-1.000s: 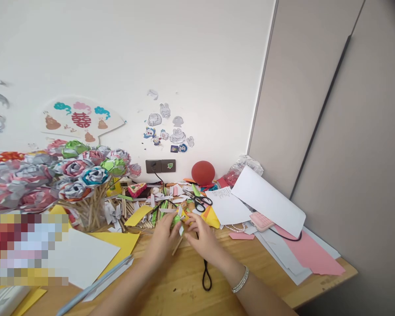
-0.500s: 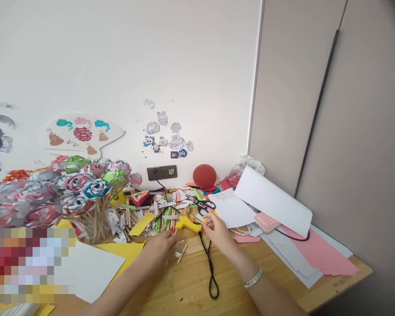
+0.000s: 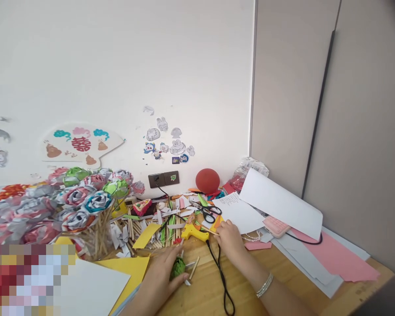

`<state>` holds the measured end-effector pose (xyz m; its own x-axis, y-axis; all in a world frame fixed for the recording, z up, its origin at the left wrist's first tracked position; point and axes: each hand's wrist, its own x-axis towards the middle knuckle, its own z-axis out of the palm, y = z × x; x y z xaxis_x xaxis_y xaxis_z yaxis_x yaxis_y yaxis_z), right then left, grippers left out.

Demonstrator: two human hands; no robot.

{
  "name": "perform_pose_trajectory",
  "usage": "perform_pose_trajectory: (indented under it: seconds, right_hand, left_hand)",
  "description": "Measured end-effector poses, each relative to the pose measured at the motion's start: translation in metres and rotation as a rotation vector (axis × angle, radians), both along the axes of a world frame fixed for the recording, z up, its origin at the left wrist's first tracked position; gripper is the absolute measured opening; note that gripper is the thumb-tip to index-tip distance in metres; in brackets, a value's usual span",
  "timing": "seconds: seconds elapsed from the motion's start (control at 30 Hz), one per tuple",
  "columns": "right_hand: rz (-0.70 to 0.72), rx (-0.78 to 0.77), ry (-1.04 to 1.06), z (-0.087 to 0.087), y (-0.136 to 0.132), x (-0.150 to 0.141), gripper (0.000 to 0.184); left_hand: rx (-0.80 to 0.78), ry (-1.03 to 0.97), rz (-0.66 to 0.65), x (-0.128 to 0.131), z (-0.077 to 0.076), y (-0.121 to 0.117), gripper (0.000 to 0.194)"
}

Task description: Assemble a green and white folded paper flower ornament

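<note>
On the near side of the glue gun, my left hand [image 3: 163,278] curves around a small green paper flower [image 3: 178,267], which shows between thumb and fingers. Bits of white paper stick out beside it. My right hand [image 3: 231,240] pinches the end of a thin wooden stick [image 3: 210,230]. That stick reaches left past the grip of a yellow glue gun [image 3: 195,233], whose black cord loops toward me. A short wooden stick [image 3: 194,267] lies on the table just right of my left hand. Black-handled scissors [image 3: 210,213] rest behind the glue gun.
Finished paper flowers on sticks [image 3: 85,202] crowd the left. Paper scraps and sticks [image 3: 164,219] litter the back, near a red balloon [image 3: 207,181]. White sheets [image 3: 279,204], pink paper [image 3: 335,259] and a pink calculator-like object [image 3: 276,226] lie right; yellow paper [image 3: 138,267] lies left.
Both hands were together at the green paper; they have moved apart, uncovering the glue gun. My left hand has come nearer with the flower, and my right now pinches a stick. The view has shifted.
</note>
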<state>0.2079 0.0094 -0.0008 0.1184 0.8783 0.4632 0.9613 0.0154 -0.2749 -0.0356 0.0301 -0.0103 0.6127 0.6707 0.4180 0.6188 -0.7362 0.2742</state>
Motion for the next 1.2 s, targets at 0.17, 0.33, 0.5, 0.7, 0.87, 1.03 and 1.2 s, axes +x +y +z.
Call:
perform_pose_trajectory:
  seconds: [0.17, 0.33, 0.5, 0.7, 0.87, 1.03, 1.2]
  right_hand:
    - [-0.031, 0.065, 0.056, 0.007, -0.008, 0.01, 0.023]
    - [-0.03, 0.192, 0.528, 0.021, -0.012, 0.028, 0.022]
    - [0.258, -0.001, 0.727, 0.025, -0.016, 0.031, 0.019]
    - [0.41, -0.09, 0.101, 0.015, -0.027, -0.004, 0.016]
    - [0.439, 0.023, -0.148, -0.003, -0.022, -0.031, 0.005]
    - [0.351, 0.117, -0.072, -0.008, -0.017, -0.03, 0.017]
    - [0.37, 0.248, 0.158, 0.007, -0.029, -0.031, 0.026]
  left_hand:
    - [-0.191, -0.089, 0.061, 0.004, 0.003, -0.002, 0.044]
    - [-0.308, -0.173, 0.079, 0.008, 0.005, -0.005, 0.037]
    - [-0.296, -0.203, 0.032, 0.01, 0.011, -0.012, 0.032]
    - [-0.255, -0.169, 0.033, 0.008, 0.009, -0.008, 0.034]
    - [-0.125, -0.156, -0.052, 0.007, 0.011, -0.01, 0.033]
    - [-0.071, -0.233, -0.045, 0.009, 0.01, -0.017, 0.04]
    - [-0.071, -0.312, 0.054, 0.011, 0.005, -0.021, 0.032]
